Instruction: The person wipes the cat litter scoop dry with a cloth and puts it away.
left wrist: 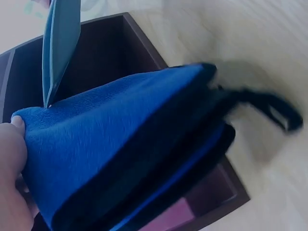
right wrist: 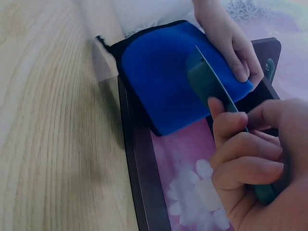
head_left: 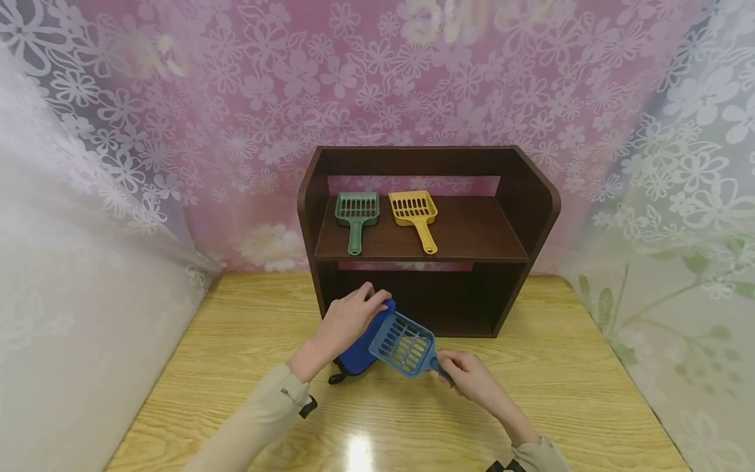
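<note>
Near the front of a dark brown shelf, my left hand [head_left: 347, 319] grips a folded blue cloth [head_left: 356, 358] with black edging and a black hanging loop. In the left wrist view the thumb lies at the corner of the cloth [left wrist: 106, 115]. My right hand [head_left: 468, 377] holds a blue litter scoop [head_left: 426, 360] by its handle, its slotted head pointing left towards the cloth. The scoop [left wrist: 62, 38] is edge-on in the left wrist view, and its rim appears to touch the cloth. The right wrist view shows fingers curled round the handle.
The two-level dark brown shelf [head_left: 539, 196] stands at the back of the wooden table [head_left: 248, 341]. A green litter scoop [head_left: 355, 239] and a yellow litter scoop [head_left: 425, 236] lie on its upper board. Floral curtains [head_left: 259, 131] hang behind and at both sides.
</note>
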Tool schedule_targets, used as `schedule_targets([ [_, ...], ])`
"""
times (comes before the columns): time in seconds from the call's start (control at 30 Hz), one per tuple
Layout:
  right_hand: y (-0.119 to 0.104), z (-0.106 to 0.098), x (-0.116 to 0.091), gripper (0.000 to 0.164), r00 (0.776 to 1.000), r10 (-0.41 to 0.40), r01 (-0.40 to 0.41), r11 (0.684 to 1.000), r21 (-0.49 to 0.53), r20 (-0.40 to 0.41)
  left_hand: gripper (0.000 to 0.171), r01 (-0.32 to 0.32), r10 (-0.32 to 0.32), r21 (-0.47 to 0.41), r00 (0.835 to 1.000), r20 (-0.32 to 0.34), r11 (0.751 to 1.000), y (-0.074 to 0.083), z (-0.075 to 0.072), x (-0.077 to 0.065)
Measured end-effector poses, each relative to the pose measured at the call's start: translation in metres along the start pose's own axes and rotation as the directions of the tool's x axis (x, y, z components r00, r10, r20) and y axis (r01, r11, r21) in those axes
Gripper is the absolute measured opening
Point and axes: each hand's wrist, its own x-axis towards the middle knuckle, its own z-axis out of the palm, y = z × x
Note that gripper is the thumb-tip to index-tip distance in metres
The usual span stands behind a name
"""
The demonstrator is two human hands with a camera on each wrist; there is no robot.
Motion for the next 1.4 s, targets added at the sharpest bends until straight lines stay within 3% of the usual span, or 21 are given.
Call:
schedule_targets([
  [0.13, -0.001, 0.000, 0.001, 0.041, 0.999, -0.020, 0.021, 0.999, -0.044, 0.040, 0.016, -0.089, 0.090, 0.105, 0.996, -0.013, 0.991, -0.002, -0.006, 0.006],
  [0.3, -0.005, 0.003, 0.004, 0.038, 0.996, -0.046, 0.052, 0.994, -0.091, 0.073, 0.018, -0.192, 0.184, 0.112, 0.980, 0.071, 0.975, -0.002, -0.014, 0.014],
  [0.53, -0.011, 0.005, 0.010, 0.039, 0.997, -0.034, 0.044, 0.987, -0.153, 0.071, 0.015, -0.336, 0.319, 0.079, 0.932, 0.173, 0.939, 0.006, -0.018, 0.025],
  [0.73, -0.013, 0.006, 0.014, 0.032, 0.997, -0.077, 0.078, 0.967, -0.243, 0.012, 0.017, -0.393, 0.358, 0.104, 0.899, 0.252, 0.914, 0.016, -0.016, 0.030],
  [0.9, -0.015, 0.010, 0.018, 0.028, 0.996, -0.090, 0.080, 0.949, -0.303, -0.017, 0.015, -0.402, 0.379, 0.063, 0.897, 0.228, 0.913, 0.026, -0.010, 0.031],
  [1.03, -0.018, 0.014, 0.020, 0.029, 0.996, -0.089, 0.078, 0.935, -0.345, -0.018, 0.018, -0.381, 0.376, -0.024, 0.896, 0.235, 0.924, 0.032, -0.004, 0.034],
  [1.2, -0.022, 0.018, 0.022, 0.027, 0.993, -0.116, 0.099, 0.919, -0.382, -0.023, 0.019, -0.354, 0.383, -0.151, 0.878, 0.286, 0.923, 0.036, -0.002, 0.039],
  [1.4, -0.023, 0.021, 0.023, 0.017, 0.990, -0.131, 0.099, 0.907, -0.410, -0.051, 0.023, -0.287, 0.343, -0.198, 0.859, 0.379, 0.937, 0.032, -0.004, 0.043],
])
